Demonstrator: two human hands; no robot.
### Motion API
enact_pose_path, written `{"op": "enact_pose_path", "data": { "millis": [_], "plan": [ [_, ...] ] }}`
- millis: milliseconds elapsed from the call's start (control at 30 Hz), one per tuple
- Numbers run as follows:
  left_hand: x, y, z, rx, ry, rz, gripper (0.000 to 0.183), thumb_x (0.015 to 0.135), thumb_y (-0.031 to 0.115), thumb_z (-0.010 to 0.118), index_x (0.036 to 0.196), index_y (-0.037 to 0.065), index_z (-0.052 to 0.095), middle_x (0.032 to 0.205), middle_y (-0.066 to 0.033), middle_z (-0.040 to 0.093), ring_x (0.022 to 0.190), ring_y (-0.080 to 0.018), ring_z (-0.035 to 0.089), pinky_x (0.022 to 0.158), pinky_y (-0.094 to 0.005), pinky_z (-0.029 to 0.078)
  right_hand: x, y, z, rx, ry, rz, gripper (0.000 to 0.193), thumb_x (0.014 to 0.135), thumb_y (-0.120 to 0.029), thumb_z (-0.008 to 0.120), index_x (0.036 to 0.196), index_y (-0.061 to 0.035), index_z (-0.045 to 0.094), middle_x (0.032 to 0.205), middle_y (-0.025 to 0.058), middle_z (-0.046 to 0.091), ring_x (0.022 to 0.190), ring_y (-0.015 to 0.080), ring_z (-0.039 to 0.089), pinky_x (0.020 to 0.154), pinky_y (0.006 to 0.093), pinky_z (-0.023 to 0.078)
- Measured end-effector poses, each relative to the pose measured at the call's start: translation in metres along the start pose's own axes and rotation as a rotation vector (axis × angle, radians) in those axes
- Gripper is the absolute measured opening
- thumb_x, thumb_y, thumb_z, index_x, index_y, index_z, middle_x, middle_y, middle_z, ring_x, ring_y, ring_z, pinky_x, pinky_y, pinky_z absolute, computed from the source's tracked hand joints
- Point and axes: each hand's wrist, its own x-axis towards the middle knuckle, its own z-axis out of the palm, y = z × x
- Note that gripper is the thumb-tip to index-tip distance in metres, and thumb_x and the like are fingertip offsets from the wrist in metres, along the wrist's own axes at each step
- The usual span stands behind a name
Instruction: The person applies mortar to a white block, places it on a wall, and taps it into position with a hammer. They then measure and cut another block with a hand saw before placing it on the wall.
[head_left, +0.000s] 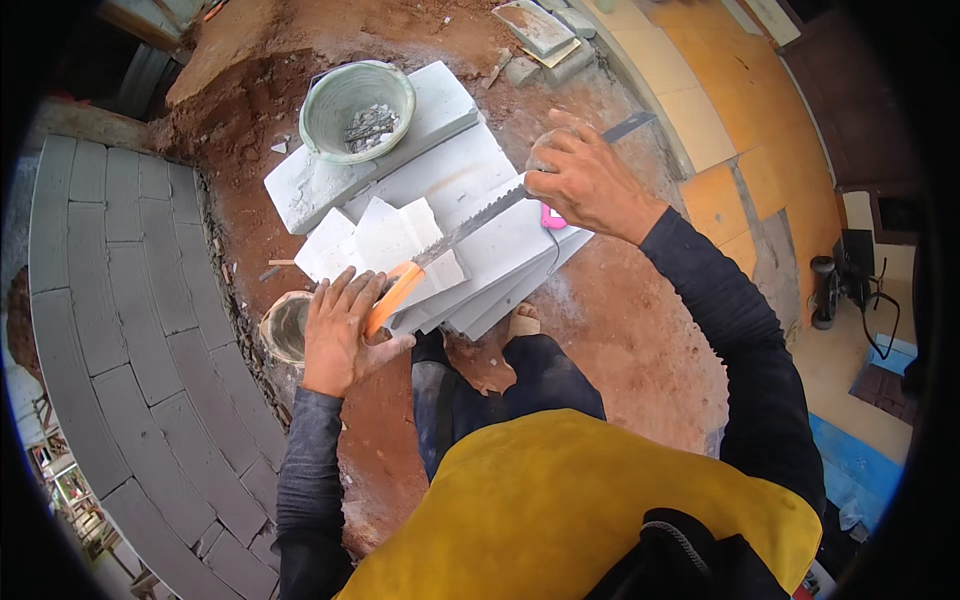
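Note:
A handsaw (475, 222) with a long toothed dark blade and an orange handle slants over a stack of white blocks. My right hand (580, 180) is closed round the blade toward its far end, and the tip sticks out beyond my fingers. My left hand (343, 335) is open, fingers spread, with the orange handle lying between index finger and thumb. Under the saw are a cut white block piece (385, 240) and the larger white blocks (460, 170). Just below my right hand is a small pink object (552, 216), partly hidden.
A pale bucket (340, 150) with grey scraps inside stands on a white block. Beside my left hand is a round container (283, 325). A grey block wall (150, 330) rises at the left. Orange and cream tiles (720, 110) lie at the right.

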Motion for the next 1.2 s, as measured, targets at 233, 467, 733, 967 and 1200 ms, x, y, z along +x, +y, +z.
{"op": "enact_pose_path", "data": {
  "millis": [233, 467, 733, 967, 1200],
  "plan": [
    [-0.049, 0.131, 0.05, -0.544, -0.075, -0.409, 0.04, 0.099, 0.039, 0.072, 0.124, 0.007, 0.076, 0.105, -0.0218, 0.077, 0.096, -0.04, 0.076, 0.085, -0.0479, 0.059, -0.089, -0.111, -0.039, 0.035, 0.342, 0.531, 0.038, 0.09, -0.025, 0.083, 0.124, -0.0138, 0.069, 0.116, 0.0107, 0.067, 0.121, 0.0322, 0.062, 0.122, 0.0504, 0.037],
    [-0.026, 0.209, 0.12, -1.39, -0.006, -0.415, 0.047, 0.108, 0.031, 0.059, 0.143, 0.0, 0.054, 0.115, -0.0138, 0.068, 0.106, -0.0222, 0.065, 0.097, -0.0359, 0.051, -0.135, -0.265, 0.0, 0.7, -0.02, 0.875, 0.104, 0.079, -0.055, 0.091, 0.156, 0.0, 0.047, 0.148, 0.0277, 0.052, 0.139, 0.0435, 0.052, 0.115, 0.0524, 0.045],
    [-0.03, 0.166, 0.098, -1.661, -0.523, -0.341, 0.067, 0.11, 0.04, 0.053, 0.165, 0.006, 0.033, 0.146, -0.0122, 0.05, 0.128, -0.0189, 0.05, 0.11, -0.037, 0.045, -0.116, -0.305, 0.028, 0.604, -0.064, 0.921, 0.14, 0.07, -0.055, 0.097, 0.171, -0.005, 0.014, 0.165, 0.035, 0.03, 0.155, 0.0517, 0.031, 0.125, 0.0574, 0.033],
    [-0.056, -0.009, 0.159, -1.016, 0.186, -0.497, 0.075, 0.101, 0.048, 0.069, 0.152, -0.006, 0.053, 0.152, -0.0286, 0.055, 0.144, -0.0396, 0.049, 0.124, -0.0469, 0.035, -0.095, -0.363, 0.039, 0.556, 0.349, 1.172, 0.084, 0.097, -0.015, 0.075, 0.166, -0.0022, 0.029, 0.157, 0.0247, 0.047, 0.134, 0.0335, 0.053, 0.116, 0.0437, 0.044],
    [-0.057, -0.185, 0.271, -1.094, 0.122, -1.037, 0.121, 0.078, 0.065, 0.089, 0.157, -0.013, 0.04, 0.156, -0.0306, 0.052, 0.142, -0.0382, 0.054, 0.122, -0.0456, 0.04, -0.111, -0.351, -0.01, 0.969, 0.549, 1.561, 0.064, 0.101, -0.011, 0.07, 0.158, 0.0013, 0.046, 0.101, 0.0043, 0.062, 0.071, 0.0081, 0.057, 0.059, 0.0226, 0.048]
  ]
}}
